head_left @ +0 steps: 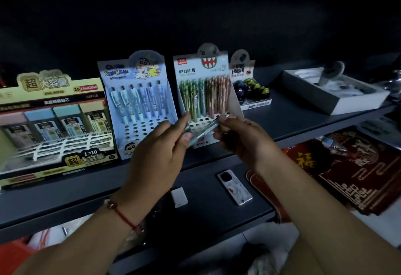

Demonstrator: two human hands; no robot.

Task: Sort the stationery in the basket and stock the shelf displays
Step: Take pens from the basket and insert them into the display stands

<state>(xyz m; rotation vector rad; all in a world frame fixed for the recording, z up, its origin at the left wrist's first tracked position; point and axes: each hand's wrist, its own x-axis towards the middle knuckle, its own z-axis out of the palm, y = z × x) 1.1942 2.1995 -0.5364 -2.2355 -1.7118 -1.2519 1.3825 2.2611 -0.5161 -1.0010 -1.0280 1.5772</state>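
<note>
Hands: your left hand (pixel 160 144) and right hand (pixel 240 138) pinch opposite ends of a slim green-grey mechanical pencil (pixel 202 130), just before the monster-topped white cardboard pencil display (pixel 219 75) | Advice: tilt pencil upright, tip down, seat in an empty front hole.

Two bare forearms and hands, no sleeves showing. The left hand (pixel 158 151) has short nails; just below it, the wrist wears a thin red string bracelet (pixel 122 215) carrying one small round metallic bead. The right hand (pixel 240 138) wears nothing.
</note>
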